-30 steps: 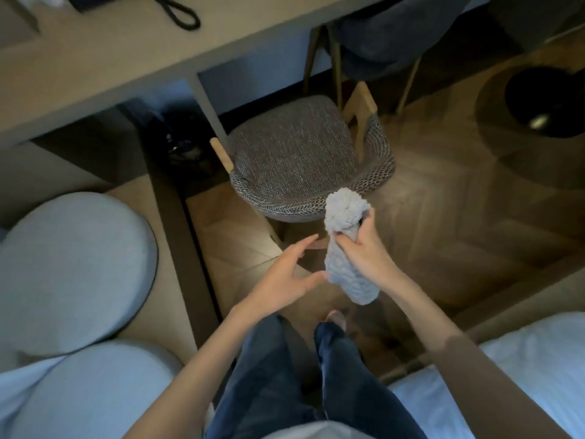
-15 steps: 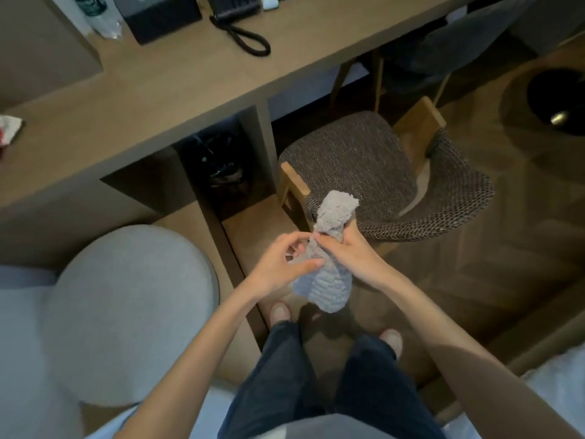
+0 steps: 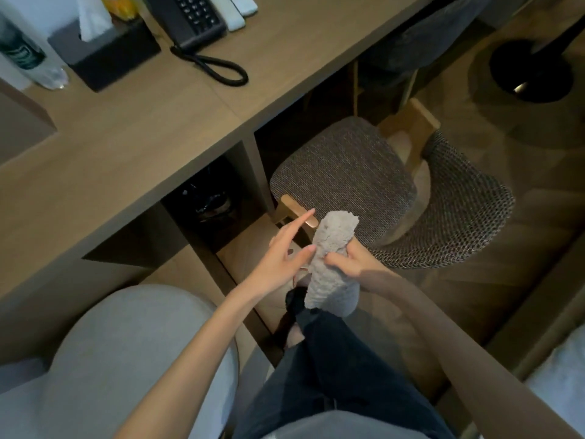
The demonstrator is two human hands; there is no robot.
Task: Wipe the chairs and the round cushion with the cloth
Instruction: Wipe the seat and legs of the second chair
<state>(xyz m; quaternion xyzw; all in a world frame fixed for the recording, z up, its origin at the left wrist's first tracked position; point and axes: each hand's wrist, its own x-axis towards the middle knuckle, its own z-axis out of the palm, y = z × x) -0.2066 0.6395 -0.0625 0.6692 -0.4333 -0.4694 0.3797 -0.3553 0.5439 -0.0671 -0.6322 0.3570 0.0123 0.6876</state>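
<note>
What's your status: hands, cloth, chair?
Right hand grips cloth, bunched, in the air short of chair. Left hand open beside cloth. Nothing between cloth and chair.

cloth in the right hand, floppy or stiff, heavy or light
Probably floppy: the cloth is bunched and its lower end droops below the right hand. Likely light, since one hand holds it up. Its fluffy pile should grip rather than slip.
</note>
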